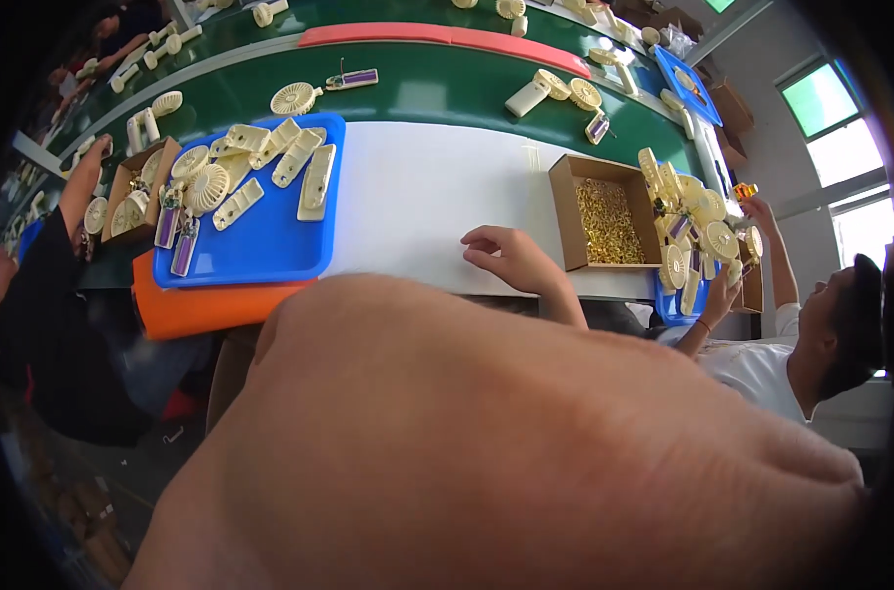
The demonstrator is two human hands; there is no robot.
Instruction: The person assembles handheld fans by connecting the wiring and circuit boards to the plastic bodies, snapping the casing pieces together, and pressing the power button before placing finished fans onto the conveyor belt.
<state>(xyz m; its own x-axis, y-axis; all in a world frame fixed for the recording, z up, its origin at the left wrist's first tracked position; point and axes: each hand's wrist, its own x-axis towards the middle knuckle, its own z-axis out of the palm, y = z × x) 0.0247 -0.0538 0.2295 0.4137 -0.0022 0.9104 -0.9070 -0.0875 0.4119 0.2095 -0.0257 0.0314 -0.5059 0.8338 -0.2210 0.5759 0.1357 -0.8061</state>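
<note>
My right hand (514,258) rests on the near edge of a white sheet (417,187) that covers the table, fingers loosely curled and pointing left, with nothing seen in it. It lies just left of a cardboard box of small gold screws (606,221). A large bare stretch of skin, my left arm or hand (486,452), is held very close to the camera and fills the lower half of the picture; its fingers are not visible. A blue tray (260,251) with cream fan heads, handle shells and purple battery packs sits to the left of the sheet.
An orange tray (186,310) lies under the blue one. A green conveyor (427,88) carrying cream fan parts runs behind the table. A person on the right (820,334) handles a pile of fan parts (692,231); another person sits at the left (44,295) by a cardboard box (122,187).
</note>
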